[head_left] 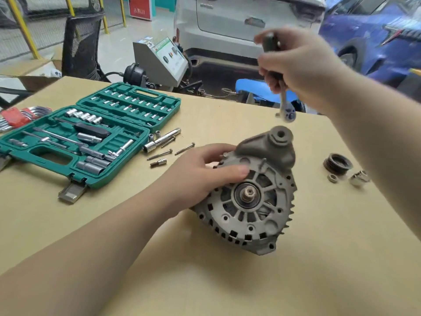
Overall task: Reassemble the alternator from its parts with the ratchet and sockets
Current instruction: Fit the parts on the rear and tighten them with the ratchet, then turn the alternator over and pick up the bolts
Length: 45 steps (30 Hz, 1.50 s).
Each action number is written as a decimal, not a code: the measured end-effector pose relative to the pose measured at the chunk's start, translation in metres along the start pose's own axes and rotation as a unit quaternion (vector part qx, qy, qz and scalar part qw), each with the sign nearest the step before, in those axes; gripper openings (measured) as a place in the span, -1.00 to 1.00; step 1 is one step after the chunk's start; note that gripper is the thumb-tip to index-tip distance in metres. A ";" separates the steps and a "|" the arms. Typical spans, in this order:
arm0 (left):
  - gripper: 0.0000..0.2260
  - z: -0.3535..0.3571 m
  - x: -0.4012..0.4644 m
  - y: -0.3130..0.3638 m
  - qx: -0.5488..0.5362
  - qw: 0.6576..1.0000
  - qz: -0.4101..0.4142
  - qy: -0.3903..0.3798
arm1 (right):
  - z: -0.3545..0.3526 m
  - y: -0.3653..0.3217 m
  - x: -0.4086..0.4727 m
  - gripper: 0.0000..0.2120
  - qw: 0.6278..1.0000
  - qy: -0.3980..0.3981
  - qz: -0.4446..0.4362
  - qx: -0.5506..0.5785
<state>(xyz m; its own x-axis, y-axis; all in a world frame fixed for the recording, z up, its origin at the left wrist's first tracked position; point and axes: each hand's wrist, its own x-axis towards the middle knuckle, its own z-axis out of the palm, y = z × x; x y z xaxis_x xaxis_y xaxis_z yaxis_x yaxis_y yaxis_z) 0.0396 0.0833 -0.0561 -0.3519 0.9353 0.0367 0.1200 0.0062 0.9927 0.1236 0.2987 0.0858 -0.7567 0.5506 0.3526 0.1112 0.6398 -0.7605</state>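
The grey alternator (pixel 252 197) lies tilted on the tan table (pixel 205 270), its bare shaft end facing up toward me. My left hand (pixel 205 176) grips its upper left rim, thumb across the front face. My right hand (pixel 298 65) holds the ratchet (pixel 286 103) by its dark handle, raised above the alternator with the head pointing down, blurred. The black pulley (pixel 337 163), a nut (pixel 332 178) and a shiny socket (pixel 359 178) lie to the right. Three long bolts (pixel 185 148) lie left of the alternator.
An open green socket case (pixel 91 137) sits at the left with sockets and extensions. A chrome extension bar (pixel 162 140) and loose sockets lie beside it. Red hex key holder (pixel 16 116) at far left. Cars, a chair and a machine stand beyond the table's far edge.
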 end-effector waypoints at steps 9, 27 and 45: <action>-0.65 -0.004 -0.004 -0.011 -0.022 0.998 0.012 0.049 | 0.025 0.122 -0.066 -0.78 0.989 -0.032 -0.031 -0.143; -0.66 -0.004 0.002 -0.018 -0.038 0.999 0.019 0.024 | 0.037 0.142 -0.117 -0.59 0.982 -0.036 0.003 -0.184; -0.89 -0.107 0.029 -0.042 0.163 0.900 0.002 0.404 | 0.167 -0.021 0.029 -0.76 0.646 -0.393 -0.129 -0.641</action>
<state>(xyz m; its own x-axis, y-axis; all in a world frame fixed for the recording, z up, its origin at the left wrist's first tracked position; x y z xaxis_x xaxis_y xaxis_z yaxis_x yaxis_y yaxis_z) -0.0750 0.0724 -0.0848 -0.8953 0.3743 0.2416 0.3423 0.2310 0.9108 -0.0083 0.2123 0.0210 -0.8937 0.2173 -0.3925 -0.0227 0.8518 0.5234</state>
